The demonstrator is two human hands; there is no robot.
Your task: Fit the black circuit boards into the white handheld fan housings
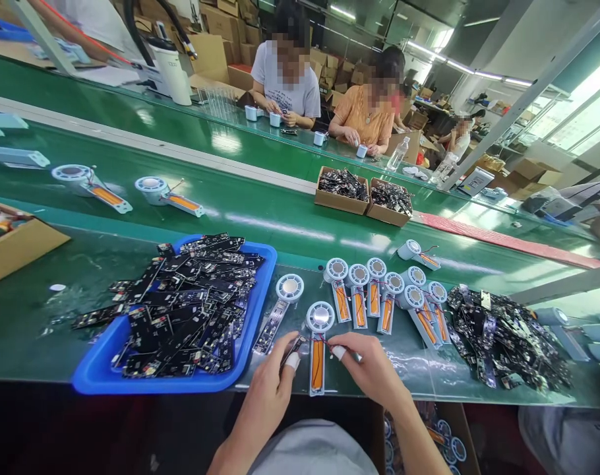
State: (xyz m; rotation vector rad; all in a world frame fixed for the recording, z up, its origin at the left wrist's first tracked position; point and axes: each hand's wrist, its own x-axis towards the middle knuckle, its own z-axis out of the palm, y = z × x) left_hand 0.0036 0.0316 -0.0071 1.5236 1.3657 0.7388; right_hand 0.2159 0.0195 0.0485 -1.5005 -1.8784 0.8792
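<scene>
A light-blue housing with a round head stands in front of me, an orange battery in its open handle. To its left, my left hand pinches a narrow dark circuit board between thumb and fingers. On the other side, my right hand closes on a thin red wire near the top of the handle. The wire's far end is too small to follow. Just left of these lies another housing, its handle covered by a circuit board.
A blue tray overflows with circuit boards on the left. Several battery-fitted housings stand to the right, beside a heap of boards. Two cardboard boxes of parts sit on the green belt. Co-workers sit opposite.
</scene>
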